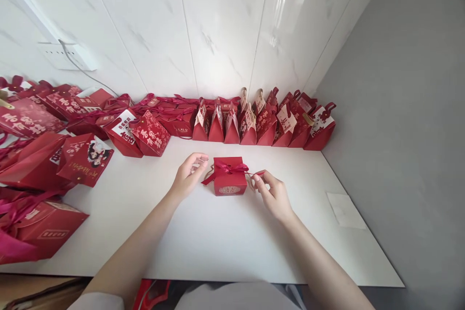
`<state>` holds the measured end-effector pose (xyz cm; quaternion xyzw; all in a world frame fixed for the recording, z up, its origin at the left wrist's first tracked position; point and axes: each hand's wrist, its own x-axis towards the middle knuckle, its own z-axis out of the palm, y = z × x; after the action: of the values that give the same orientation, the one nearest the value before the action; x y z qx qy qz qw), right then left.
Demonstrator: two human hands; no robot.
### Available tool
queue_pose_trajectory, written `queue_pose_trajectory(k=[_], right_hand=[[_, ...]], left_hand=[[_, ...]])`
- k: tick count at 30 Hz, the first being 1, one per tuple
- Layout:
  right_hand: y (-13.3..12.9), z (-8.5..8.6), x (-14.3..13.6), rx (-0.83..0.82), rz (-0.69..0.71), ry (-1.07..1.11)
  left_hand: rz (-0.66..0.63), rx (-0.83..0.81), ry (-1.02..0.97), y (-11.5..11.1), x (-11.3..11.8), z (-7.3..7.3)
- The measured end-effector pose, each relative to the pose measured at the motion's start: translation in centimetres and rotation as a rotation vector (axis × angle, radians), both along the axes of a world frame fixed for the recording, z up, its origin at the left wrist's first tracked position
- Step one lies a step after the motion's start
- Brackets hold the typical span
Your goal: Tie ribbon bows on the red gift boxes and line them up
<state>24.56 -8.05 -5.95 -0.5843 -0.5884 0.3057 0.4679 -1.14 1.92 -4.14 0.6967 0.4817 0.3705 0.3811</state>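
Observation:
In the middle of the white table stands a small red gift box with a pale round emblem on its front. A dark red ribbon is tied in a bow on top, and twisted cord shows at both sides. My right hand is at the box's right side, thumb and forefinger pinched on an end of the ribbon. To the left of the box, my left hand hovers with its fingers curved and apart, holding nothing.
Red tented gift boxes with tags line the wall. More red boxes crowd the table's left side. A pale square patch lies near the right edge beside the grey wall. A thin cable hangs from the wall socket.

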Motion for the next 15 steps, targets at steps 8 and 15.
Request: queue_pose_trajectory(k=[8,15], right_hand=[[-2.6,2.0,-3.7,-0.062,0.224,0.245],[-3.5,2.7,-7.4,-0.18,0.393,0.044]], left_hand=[[-0.388,0.02,-0.045,2.3,1.8,1.6],[-0.321,-0.088,-0.26,1.1,2.2,-1.0]])
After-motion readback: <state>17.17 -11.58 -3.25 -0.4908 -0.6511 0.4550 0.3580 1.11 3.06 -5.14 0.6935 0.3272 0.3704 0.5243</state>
